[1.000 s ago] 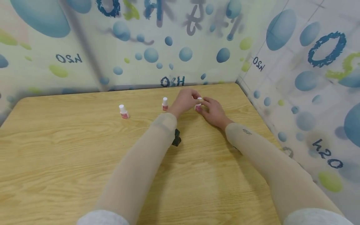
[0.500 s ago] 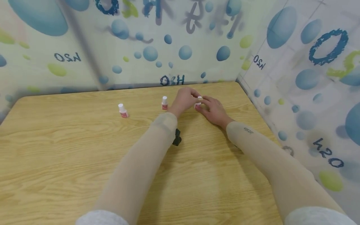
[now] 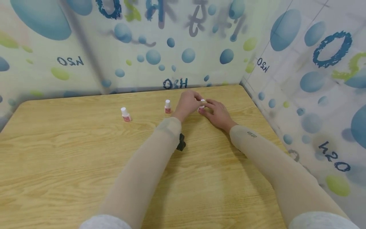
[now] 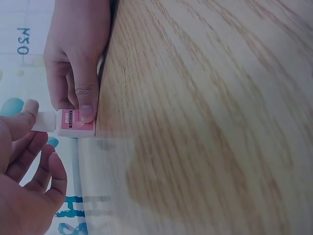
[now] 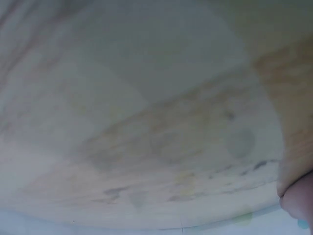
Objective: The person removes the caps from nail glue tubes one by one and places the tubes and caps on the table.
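Toward the back right of the wooden table stands a small white bottle (image 3: pixel 201 109) with a pink label. My left hand (image 3: pixel 187 102) pinches its white cap (image 4: pixel 44 122) between thumb and fingers. Lower down, my right hand (image 3: pixel 219 115) holds the bottle's body. The left wrist view shows the right thumb (image 4: pixel 86 112) pressed on the label, with the fingers behind the bottle mostly hidden. Two similar bottles stand upright to the left: one (image 3: pixel 167 107) just beside my left wrist, another (image 3: pixel 125 114) farther off. The right wrist view catches only a bit of hand (image 5: pixel 299 200) at its edge.
The table (image 3: pixel 71 152) reaches back to a wall (image 3: pixel 137 44) printed with blue and green drops. A second printed wall (image 3: pixel 300 105) runs along the right side. A small black object (image 3: pixel 181 143) shows beside my left forearm.
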The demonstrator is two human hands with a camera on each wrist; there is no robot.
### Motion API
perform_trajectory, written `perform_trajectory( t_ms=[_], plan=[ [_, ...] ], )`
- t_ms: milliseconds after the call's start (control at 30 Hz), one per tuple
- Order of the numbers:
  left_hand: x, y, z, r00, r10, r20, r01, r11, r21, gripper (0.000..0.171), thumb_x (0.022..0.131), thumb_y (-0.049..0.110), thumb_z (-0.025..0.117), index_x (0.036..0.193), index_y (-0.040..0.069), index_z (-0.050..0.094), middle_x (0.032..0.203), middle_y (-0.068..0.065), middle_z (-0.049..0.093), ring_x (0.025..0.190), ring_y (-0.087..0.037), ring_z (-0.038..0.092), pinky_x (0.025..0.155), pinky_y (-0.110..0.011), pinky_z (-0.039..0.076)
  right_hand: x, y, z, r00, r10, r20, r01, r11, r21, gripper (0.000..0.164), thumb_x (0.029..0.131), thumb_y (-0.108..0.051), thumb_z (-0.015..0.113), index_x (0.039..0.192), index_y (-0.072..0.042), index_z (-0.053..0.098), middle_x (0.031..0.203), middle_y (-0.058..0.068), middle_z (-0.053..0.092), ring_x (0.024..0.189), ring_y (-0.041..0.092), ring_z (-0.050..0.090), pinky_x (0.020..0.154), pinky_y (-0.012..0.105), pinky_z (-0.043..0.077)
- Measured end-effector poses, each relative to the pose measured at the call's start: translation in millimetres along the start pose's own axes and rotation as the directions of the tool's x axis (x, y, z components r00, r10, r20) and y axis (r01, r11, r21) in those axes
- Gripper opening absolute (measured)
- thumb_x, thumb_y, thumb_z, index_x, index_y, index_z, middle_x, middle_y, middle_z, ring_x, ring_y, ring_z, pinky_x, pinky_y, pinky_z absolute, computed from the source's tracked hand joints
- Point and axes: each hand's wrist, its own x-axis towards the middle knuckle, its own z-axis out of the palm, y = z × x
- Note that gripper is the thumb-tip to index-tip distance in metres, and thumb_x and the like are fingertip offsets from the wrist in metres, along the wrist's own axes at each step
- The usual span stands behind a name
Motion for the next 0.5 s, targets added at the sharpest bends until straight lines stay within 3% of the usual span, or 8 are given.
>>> perform_trajectory(
  t_ms=[500],
  plan=[
    [0.7, -2.1, 5.3, 0.998, 0.013, -0.062, -0.012, 1.000, 0.009, 0.013, 0.099, 0.024, 0.077, 0.098, 0.011, 0.078, 0.100, -0.003, 0.075, 0.091, -0.018, 0.064, 0.082, -0.033, 0.056, -0.8, -3.2, -0.8, 1.000, 0.016, 0.007, -0.015, 1.000, -0.017, 0.050, 0.109, -0.043, 0.058, 0.152, -0.017, 0.060, 0.171, 0.017, 0.037, 0.162, 0.039, 0.029, 0.132, 0.061, 0.016]
  ],
)
